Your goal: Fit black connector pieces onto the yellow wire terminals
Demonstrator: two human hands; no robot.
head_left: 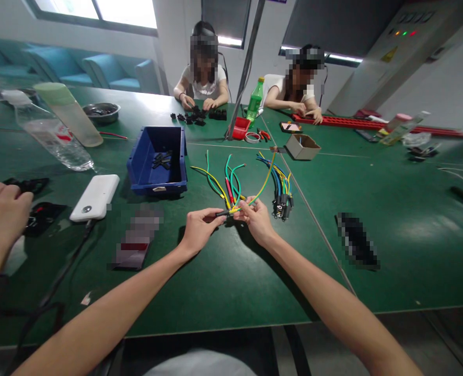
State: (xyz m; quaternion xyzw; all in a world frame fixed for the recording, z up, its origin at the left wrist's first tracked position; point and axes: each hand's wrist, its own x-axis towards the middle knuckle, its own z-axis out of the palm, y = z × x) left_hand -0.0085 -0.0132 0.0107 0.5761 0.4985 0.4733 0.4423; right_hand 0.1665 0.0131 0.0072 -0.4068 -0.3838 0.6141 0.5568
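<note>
My left hand (200, 228) is closed in a pinch on a small black tubular piece (221, 213). Beside it my right hand (257, 219) pinches a yellow-green wire (268, 180), whose free end rises up and to the right. The fingertips of both hands nearly meet where the wire reaches the black piece. Just beyond them lie loose green and yellow wires (237, 184) and a slim red tool-like thing (229, 191), its kind unclear. Right of my right hand rests a bundle of blue and yellow-green wires (278, 177) with black connector ends (282, 206).
A blue bin (157, 180) with black parts stands left of centre. Farther left are a white power bank (95, 197), a water bottle (55, 137) and another person's hand (2, 219). Phones (357, 240) lie nearby. Two people work across the green table (231, 292), near a cardboard box (302, 149).
</note>
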